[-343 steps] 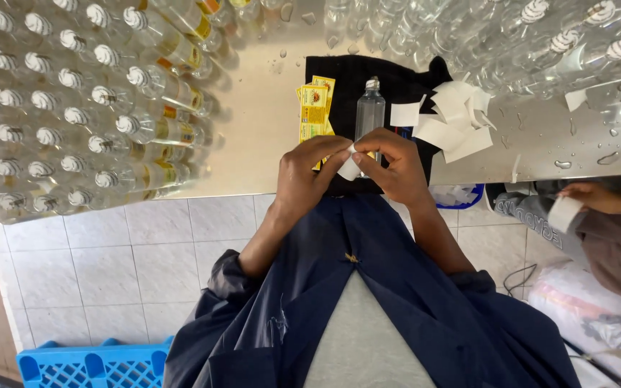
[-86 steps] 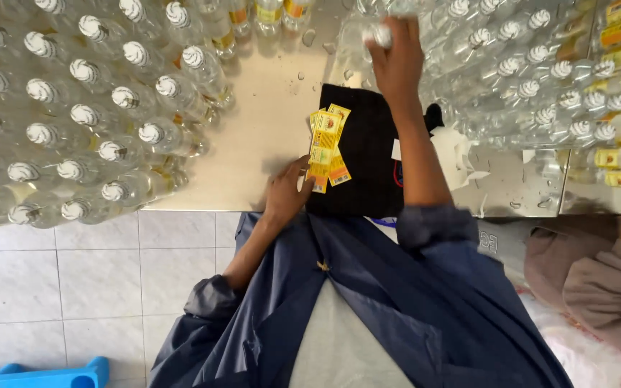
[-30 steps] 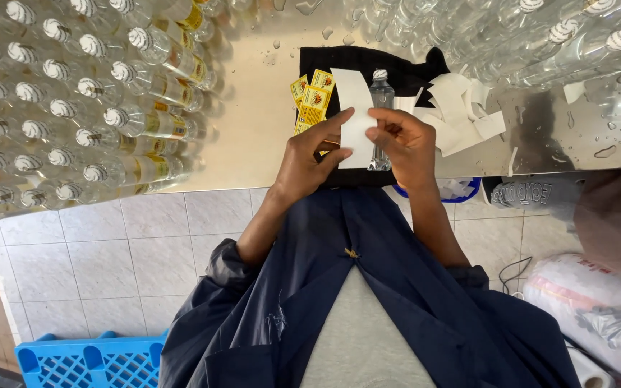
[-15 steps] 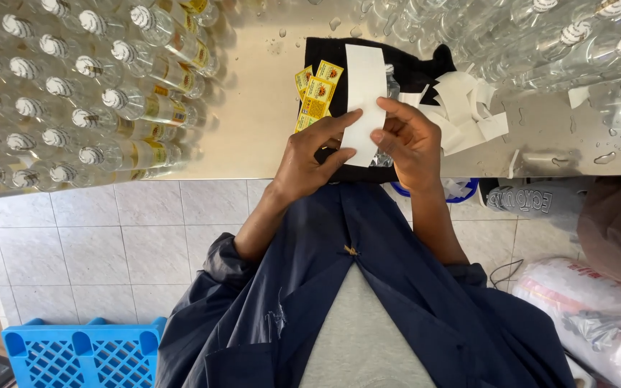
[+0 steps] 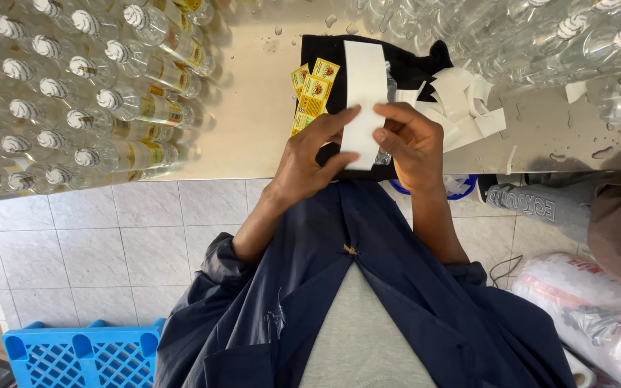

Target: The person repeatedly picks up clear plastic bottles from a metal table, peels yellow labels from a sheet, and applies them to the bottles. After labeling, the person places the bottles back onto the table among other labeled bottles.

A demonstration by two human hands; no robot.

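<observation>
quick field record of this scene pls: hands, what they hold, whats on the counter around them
left hand: fingers pinch the white paper strip on its left edge
right hand: grips the strip's right edge, a clear bottle mostly hidden behind it
under hands: black cloth on the metal counter
beside strip: yellow labels
right of cloth: pile of white backing scraps
both sides: rows of clear capped bottles
floor: blue crate

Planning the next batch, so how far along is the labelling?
Done: some bottles at left carry yellow labels. In hand: left hand and right hand hold a white strip over a clear bottle. Left: bare bottles at right, and yellow labels wait.
</observation>
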